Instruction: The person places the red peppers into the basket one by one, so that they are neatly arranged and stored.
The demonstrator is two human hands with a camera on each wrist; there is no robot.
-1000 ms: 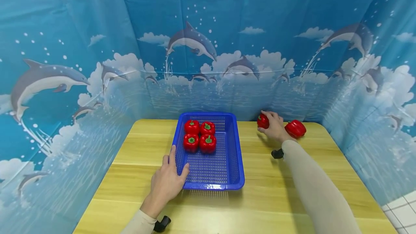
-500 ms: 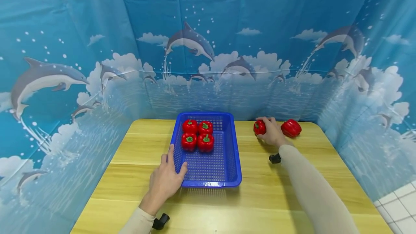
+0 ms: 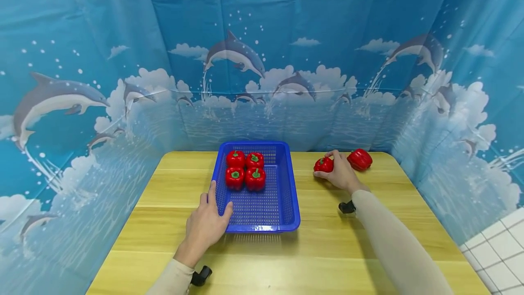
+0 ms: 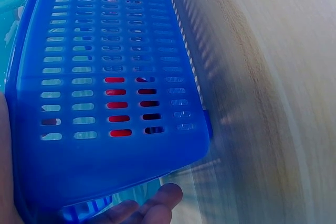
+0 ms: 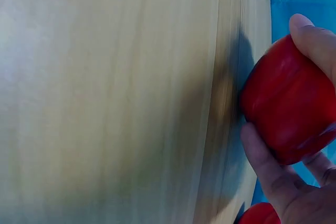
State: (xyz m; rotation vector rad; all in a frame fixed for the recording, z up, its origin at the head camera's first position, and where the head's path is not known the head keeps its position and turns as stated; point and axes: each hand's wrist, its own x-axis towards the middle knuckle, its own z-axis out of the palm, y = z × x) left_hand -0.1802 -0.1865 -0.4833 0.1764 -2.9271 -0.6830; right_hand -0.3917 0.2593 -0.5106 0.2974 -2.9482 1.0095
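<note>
In the head view, a blue plastic basket (image 3: 289, 185) with a perforated bottom and walls stands mid-table. Several red bell peppers (image 3: 255, 179) with green stems sit together in its far left part. The left hand (image 3: 206, 222) holds the basket at its near left rim; fingertips (image 4: 169, 195) show past the basket's edge in the left wrist view. To the right of the basket, the right hand (image 3: 341, 172) grips another red bell pepper (image 3: 323, 165), thumb on one side and fingers on the other. In the right wrist view this bell pepper (image 5: 289, 100) seems just over the table.
One more red bell pepper (image 3: 360, 159) lies on its side behind the right hand, near the table's far right corner. The wooden table (image 3: 327, 249) ends at a blue dolphin-print curtain (image 3: 245, 117) at the back and sides. White tiles (image 3: 501, 249) show at lower right.
The right hand has brought its bell pepper slightly nearer, away from the curtain, and the pepper has tilted. The left hand stays at the basket. The head view has swung a little rightward.
</note>
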